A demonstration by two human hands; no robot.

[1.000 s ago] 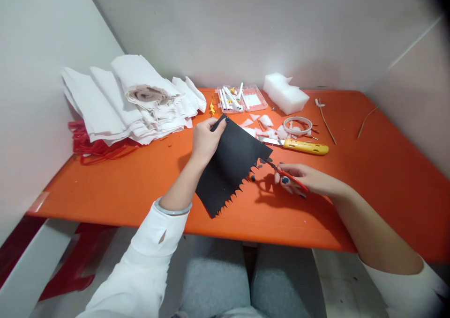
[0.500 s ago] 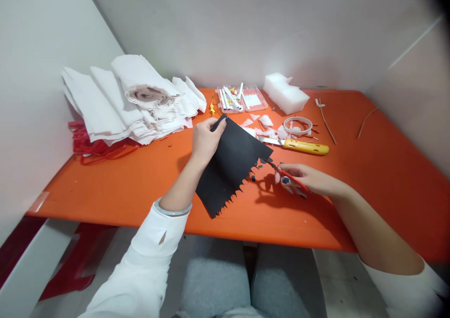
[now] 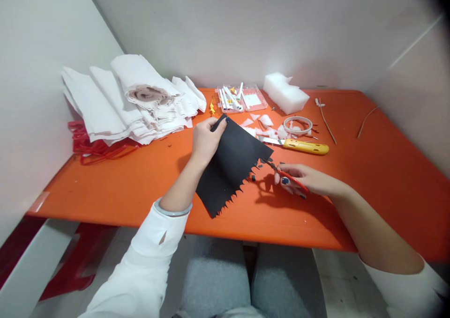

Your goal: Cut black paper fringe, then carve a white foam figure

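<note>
My left hand (image 3: pixel 207 140) pinches the top corner of a black sheet (image 3: pixel 234 156), thumb on its face, and holds it tilted above the table. Jagged, toothed cuts run along the sheet's lower right edge. In my right hand (image 3: pixel 293 180) is a pair of red-handled scissors (image 3: pixel 291 177), my fingers closed around the handles. The scissor blades meet the sheet near its right corner, at the upper end of the toothed edge. Small black scraps (image 3: pixel 253 178) lie on the table just below the cut edge.
Behind the sheet on the orange table (image 3: pixel 140 191) lie a yellow-handled knife (image 3: pixel 305 147), a tape roll (image 3: pixel 285 125) and white foam scraps (image 3: pixel 266 120). Farther back are a box of markers (image 3: pixel 230 100) and a foam block (image 3: pixel 286 95). Folded white paper (image 3: pixel 105 107) is piled at left.
Almost nothing differs. The scissors and my right hand have shifted very slightly at the sheet's right corner; my left hand and the sheet stay in place.
</note>
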